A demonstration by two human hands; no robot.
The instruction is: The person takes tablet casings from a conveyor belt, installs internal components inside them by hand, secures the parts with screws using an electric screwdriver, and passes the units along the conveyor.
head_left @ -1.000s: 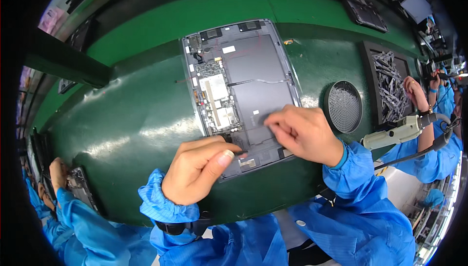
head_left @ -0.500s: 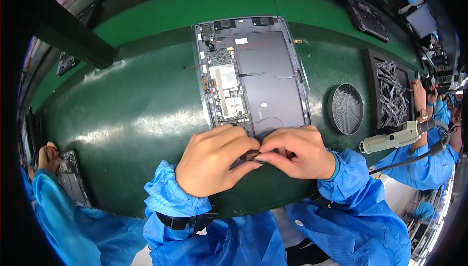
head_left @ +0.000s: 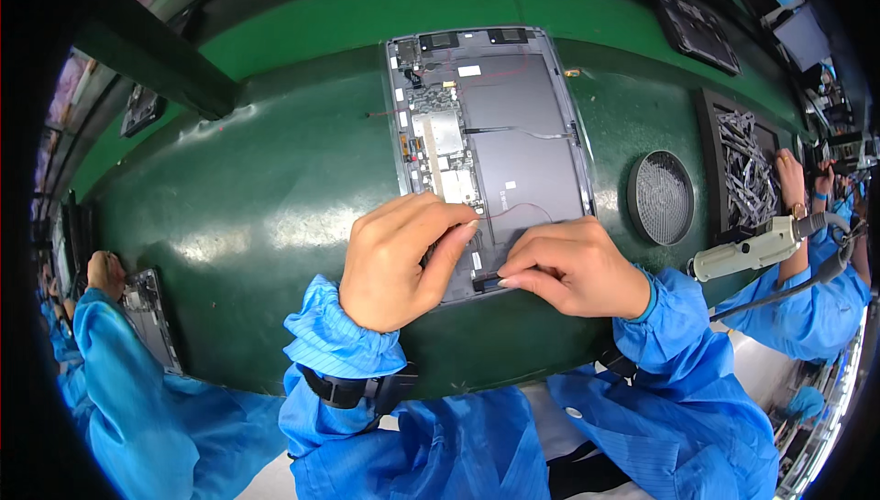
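An opened tablet-like device (head_left: 527, 165) lies on the bench in front of me, its circuit board (head_left: 445, 138) bared along the left side. Over the lower end of that board is my left hand (head_left: 399, 257), thumb and forefinger pinched together. A thin red wire (head_left: 522, 207) runs up to those fingertips; whether they grip it is unclear. My right hand (head_left: 577, 266) pinches a small black part (head_left: 489, 283) at the device's near edge. Both hands hide some of the lower casing.
To the right stand a round dish (head_left: 660, 197) of small pieces and a black tray (head_left: 715, 161) of dark strips. A pale power screwdriver (head_left: 747, 252) with a cable lies nearer. Other people's hands (head_left: 790, 179) work at both sides. A dark post (head_left: 165, 60) rises at the left.
My hands, which met at the device's near edge, have separated. The left has moved up over the board; the right has stayed low with the black part, now more visible.
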